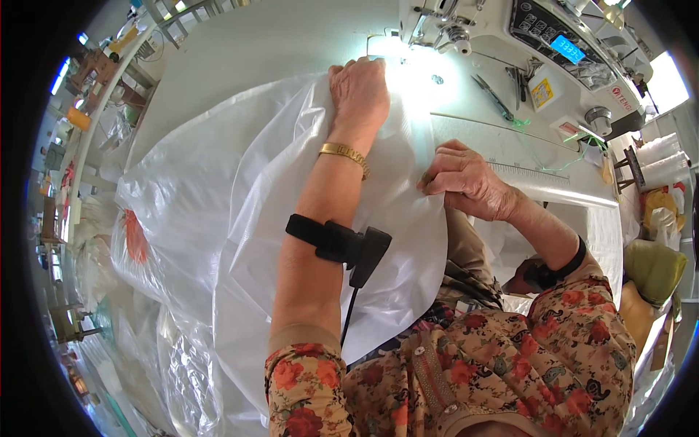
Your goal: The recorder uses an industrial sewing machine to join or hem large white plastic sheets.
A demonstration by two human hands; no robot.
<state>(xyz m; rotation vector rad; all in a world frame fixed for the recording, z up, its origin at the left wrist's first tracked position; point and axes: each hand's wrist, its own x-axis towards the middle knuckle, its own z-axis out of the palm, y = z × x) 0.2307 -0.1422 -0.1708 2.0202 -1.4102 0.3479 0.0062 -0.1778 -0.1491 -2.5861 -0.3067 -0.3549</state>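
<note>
A large sheet of translucent white plastic [269, 197] spreads over the table, and part of it hangs down over my lap. My left hand [359, 93] is closed on its far edge, just in front of the lit needle area of a sewing machine [489, 23]. Nearer to me and to the right, my right hand [466, 180] pinches the sheet's right edge between thumb and fingers. The left fingertips are partly hidden by the back of that hand.
Right of the needle, snips [493, 97] lie on the white tabletop [211, 87], with green thread [535, 149] trailing near them. A white container [551, 86] stands beside the machine. More clear plastic [193, 364] is heaped at the left. Rolls of white material [662, 160] lie at the far right.
</note>
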